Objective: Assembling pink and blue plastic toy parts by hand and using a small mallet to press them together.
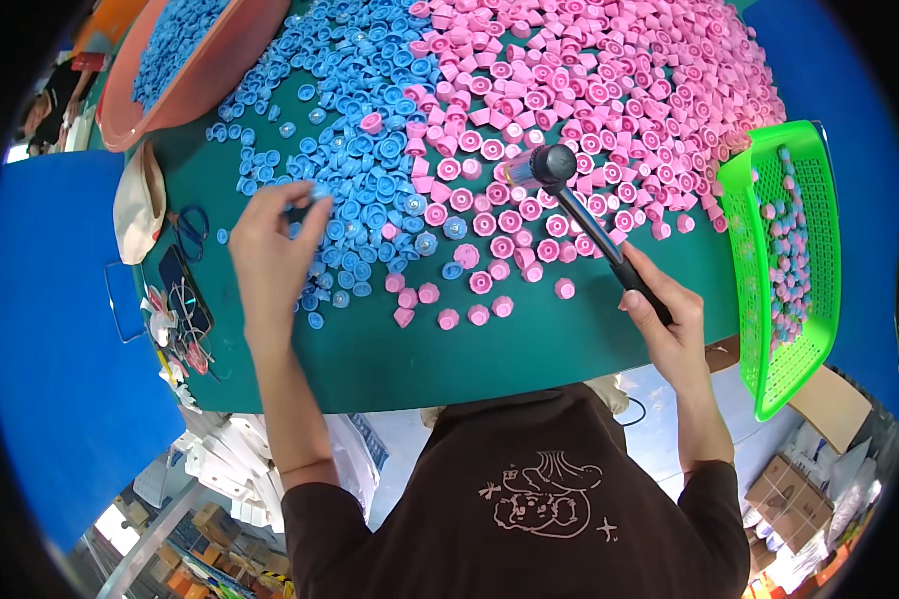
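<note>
My right hand (669, 319) is wrapped round the black handle of a mallet (599, 235). The mallet's rounded black head lies over the pink cup-shaped plastic pieces (609, 85), its amber end toward the left. My left hand (275, 240) is raised at the left edge of the blue pile, thumb and forefinger pinched on a small blue cap (319, 191), partly hidden by the fingers. Beneath and beside it, many round blue plastic caps (370, 150) are heaped. A few pink pieces, such as one pink cup (372, 123), lie among the blue ones.
An orange basin (120, 105) of blue caps stands at the back left. The green basket (814, 309) at the right holds joined pink-and-blue pieces. Along the left edge lie a cloth bag (140, 205), scissors (191, 235), a phone (184, 285) and a tangled cable (185, 334).
</note>
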Available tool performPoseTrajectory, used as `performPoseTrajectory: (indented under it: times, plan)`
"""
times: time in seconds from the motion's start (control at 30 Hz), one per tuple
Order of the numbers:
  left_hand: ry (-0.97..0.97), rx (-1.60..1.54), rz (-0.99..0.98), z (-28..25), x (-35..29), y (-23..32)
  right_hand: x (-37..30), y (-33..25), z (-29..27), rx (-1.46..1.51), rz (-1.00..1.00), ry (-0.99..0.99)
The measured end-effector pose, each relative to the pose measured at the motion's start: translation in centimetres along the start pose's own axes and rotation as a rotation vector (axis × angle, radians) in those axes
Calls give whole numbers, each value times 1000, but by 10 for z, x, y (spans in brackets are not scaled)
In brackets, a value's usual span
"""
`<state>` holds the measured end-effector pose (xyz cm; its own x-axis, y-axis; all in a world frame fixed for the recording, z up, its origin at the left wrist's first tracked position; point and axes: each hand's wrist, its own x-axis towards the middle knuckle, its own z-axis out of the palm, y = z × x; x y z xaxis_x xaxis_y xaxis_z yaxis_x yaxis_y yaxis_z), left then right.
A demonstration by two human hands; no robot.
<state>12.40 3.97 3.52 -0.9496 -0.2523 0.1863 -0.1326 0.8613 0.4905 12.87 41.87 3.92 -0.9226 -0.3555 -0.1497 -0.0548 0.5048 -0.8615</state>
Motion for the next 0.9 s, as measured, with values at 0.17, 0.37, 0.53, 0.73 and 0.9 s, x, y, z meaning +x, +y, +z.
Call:
performPoseTrajectory:
  times: [0.17, 0.37, 0.53, 0.73, 0.9]
  plan:
    - [-55, -224, 337, 36, 16, 51, 7, -5, 3, 43, -56, 45]
    - [-169, -165, 360, 56, 28, 53, 6, -6, 2, 12, -6, -3]
    - [-188, -145, 378, 60, 30, 51, 10, -6, 3, -5, -17, -7]
    - [-181, -126, 394, 49, 26, 48, 28, -25, 7, -122, -49, -64]
    - [35, -203, 61, -5, 23, 32, 44, -40, 18, -307, -220, -17]
